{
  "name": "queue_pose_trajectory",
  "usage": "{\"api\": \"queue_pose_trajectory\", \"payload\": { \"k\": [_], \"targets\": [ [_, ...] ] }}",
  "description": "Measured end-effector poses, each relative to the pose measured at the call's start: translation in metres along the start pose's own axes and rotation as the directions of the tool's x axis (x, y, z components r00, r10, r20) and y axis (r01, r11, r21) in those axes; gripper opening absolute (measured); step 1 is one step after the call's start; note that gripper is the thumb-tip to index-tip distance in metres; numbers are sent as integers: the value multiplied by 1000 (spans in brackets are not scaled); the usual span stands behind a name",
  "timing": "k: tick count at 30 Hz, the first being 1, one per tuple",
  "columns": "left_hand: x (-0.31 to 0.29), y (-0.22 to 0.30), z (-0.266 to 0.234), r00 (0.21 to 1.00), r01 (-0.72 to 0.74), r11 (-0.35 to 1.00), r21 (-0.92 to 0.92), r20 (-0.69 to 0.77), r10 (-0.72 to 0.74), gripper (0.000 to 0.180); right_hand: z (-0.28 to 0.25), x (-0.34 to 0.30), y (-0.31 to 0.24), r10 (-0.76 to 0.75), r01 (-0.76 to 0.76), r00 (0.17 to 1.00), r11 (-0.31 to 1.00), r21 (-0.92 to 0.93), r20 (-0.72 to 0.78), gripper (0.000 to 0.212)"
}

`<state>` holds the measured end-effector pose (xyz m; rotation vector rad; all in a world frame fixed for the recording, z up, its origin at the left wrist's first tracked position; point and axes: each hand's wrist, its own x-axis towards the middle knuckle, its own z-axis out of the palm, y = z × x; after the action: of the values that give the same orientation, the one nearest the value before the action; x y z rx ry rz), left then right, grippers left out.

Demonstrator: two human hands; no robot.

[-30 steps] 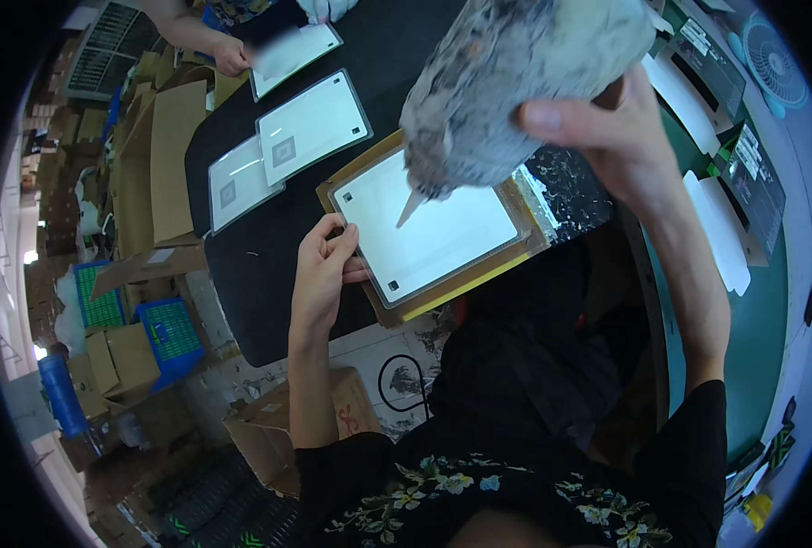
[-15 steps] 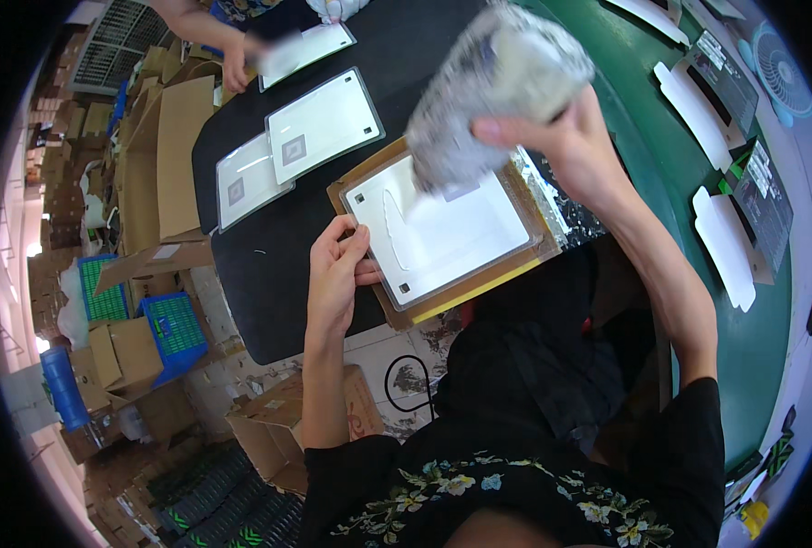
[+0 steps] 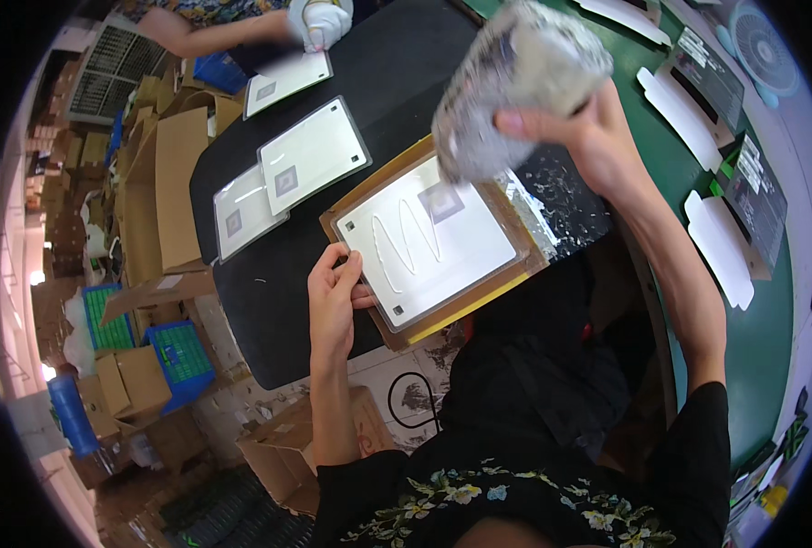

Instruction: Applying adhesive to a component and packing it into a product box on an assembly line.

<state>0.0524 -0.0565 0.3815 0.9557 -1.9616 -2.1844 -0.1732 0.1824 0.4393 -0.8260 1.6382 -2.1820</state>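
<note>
A white rectangular panel [image 3: 474,251] with a clear rim lies on a brown, cardboard-like base [image 3: 461,315] in front of me. My left hand [image 3: 335,297] pinches the panel's left edge between thumb and fingers. Over its far side, my right hand [image 3: 593,151] grips a bulky bottle [image 3: 520,87], wrapped in crinkled clear or silvery film and tilted down to the left. Motion blurs the bottle, and its tip is hard to make out. A thin zigzag bead, like clear glue, [image 3: 412,260] runs across the panel's left half.
Two overlapping white panels [image 3: 324,151] rest on the black tabletop [image 3: 269,315]. Beyond them, a co-worker's arm [image 3: 223,38] reaches over another panel [image 3: 287,84]. Folded card packages [image 3: 721,247] stand on the green table at right. Cardboard boxes [image 3: 182,173] crowd the left.
The bead has grown from a short curve into a longer zigzag reaching rightward. My right hand and the bottle have shifted slightly right. The co-worker's arm has moved over the far panel.
</note>
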Motion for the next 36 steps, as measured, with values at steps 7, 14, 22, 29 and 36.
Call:
{"api": "queue_pose_trajectory", "payload": {
  "k": [7, 14, 22, 29, 36],
  "targets": [
    [-6, 2, 12, 995, -101, 995, 22, -12, 101, 30, -15, -23, -23, 15, -14, 1000, 994, -107, 3, 55],
    [-12, 5, 2, 966, -251, 957, -145, 20, 256, 57, -40, 4, -10, 226, -239, 956, 970, -51, -187, 70],
    [-60, 9, -15, 877, -480, 865, -144, -87, 472, 66, -61, 26, 65, 470, -350, 875, 449, -822, -115, 74],
    [-96, -14, 120, 911, -248, 940, -235, 273, 309, 73, -106, -9, 17, 204, -186, 976, 586, -789, -78, 75],
    [-108, -46, 257, 693, 115, 979, -171, 719, 44, 62, -353, -219, -72, -164, -357, 928, -142, -923, -334, 46]
  ]
}}
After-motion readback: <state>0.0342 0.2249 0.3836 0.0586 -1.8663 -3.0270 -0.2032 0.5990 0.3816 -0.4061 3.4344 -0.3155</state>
